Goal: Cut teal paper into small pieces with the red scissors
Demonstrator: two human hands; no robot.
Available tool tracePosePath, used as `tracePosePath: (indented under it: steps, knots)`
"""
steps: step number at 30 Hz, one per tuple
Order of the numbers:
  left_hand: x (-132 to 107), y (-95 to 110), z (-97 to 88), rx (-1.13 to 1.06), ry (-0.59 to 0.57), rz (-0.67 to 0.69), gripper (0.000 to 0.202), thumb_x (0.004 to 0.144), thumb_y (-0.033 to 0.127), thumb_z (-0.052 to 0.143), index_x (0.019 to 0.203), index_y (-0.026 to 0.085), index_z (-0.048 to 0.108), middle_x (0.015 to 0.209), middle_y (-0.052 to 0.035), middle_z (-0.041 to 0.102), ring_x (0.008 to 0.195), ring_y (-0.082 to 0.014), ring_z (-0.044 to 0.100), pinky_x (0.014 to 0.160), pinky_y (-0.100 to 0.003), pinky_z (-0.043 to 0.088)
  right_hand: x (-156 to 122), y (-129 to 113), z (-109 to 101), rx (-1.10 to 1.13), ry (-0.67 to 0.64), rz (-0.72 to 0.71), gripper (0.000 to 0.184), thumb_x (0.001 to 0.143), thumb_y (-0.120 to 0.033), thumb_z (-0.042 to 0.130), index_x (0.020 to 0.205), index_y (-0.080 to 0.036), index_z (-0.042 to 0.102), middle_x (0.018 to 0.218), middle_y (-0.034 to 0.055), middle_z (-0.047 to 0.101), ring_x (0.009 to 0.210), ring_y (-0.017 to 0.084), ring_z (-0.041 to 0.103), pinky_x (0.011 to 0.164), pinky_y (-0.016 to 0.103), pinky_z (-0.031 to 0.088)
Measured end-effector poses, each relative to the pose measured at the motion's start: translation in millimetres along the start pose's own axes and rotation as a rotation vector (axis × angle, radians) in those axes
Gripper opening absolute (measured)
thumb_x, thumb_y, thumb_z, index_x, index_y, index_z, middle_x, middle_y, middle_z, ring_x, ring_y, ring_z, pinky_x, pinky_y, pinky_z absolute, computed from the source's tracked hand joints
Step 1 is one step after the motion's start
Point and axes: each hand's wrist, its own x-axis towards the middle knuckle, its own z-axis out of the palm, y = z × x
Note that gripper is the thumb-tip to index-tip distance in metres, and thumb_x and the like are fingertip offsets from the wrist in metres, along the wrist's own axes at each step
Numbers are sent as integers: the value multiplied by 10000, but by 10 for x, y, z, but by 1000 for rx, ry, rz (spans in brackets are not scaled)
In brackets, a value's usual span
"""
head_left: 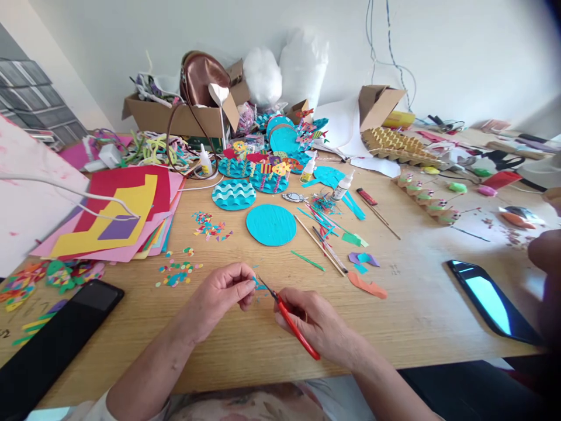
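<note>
My left hand (221, 292) pinches a tiny scrap of turquoise paper (259, 286) between thumb and fingers, just above the wooden table (416, 316). My right hand (318, 324) is closed round red-handled scissors (291, 321), whose blades point up-left and touch that scrap. Straight beyond my hands lies a plain turquoise paper disc (270, 224). A disc with wavy strips (234, 194) lies further back to its left.
Stacked coloured sheets (118, 219) and confetti (179, 273) lie to the left, a dark phone (94, 295) near the left edge, another phone (488, 301) at right. Glue bottles (342, 185), sticks and paper strips (324, 234), cardboard boxes (184, 117) and egg-carton pieces (425, 202) crowd the back. Another person's arm (546, 257) shows at far right.
</note>
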Motion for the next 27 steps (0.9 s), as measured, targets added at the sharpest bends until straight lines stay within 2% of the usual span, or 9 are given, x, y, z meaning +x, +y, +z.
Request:
tracePosePath:
  steps: [10, 18, 24, 27]
  knots:
    - [-5, 29, 10, 37, -36, -24, 166, 788, 295, 527, 694, 160, 508, 601, 39, 490, 551, -87, 450, 539, -215, 384, -13, -80, -23, -47, 11, -12, 264, 825, -316, 479, 606, -182, 420, 514, -64, 377, 474, 67, 328, 445, 197, 235]
    - [-1, 43, 20, 58, -20, -47, 137, 764, 284, 530, 703, 163, 510, 588, 41, 480, 546, -90, 448, 534, -216, 375, -22, -22, 10, -71, 30, -22, 298, 850, -341, 440, 600, -179, 422, 513, -60, 367, 479, 72, 308, 444, 206, 227]
    - [0, 36, 33, 56, -21, -63, 145, 752, 294, 540, 694, 165, 510, 573, 52, 482, 533, -86, 449, 527, -212, 367, -12, 15, 47, -86, 65, -40, 283, 826, -248, 461, 561, -179, 391, 508, -58, 358, 475, 73, 309, 464, 218, 227]
    - [8, 19, 32, 42, -10, -69, 149, 748, 297, 548, 691, 163, 517, 573, 52, 486, 532, -85, 452, 525, -212, 372, -19, 32, 55, -44, 65, -24, 292, 822, -258, 473, 557, -179, 380, 513, -59, 354, 484, 75, 307, 471, 220, 228]
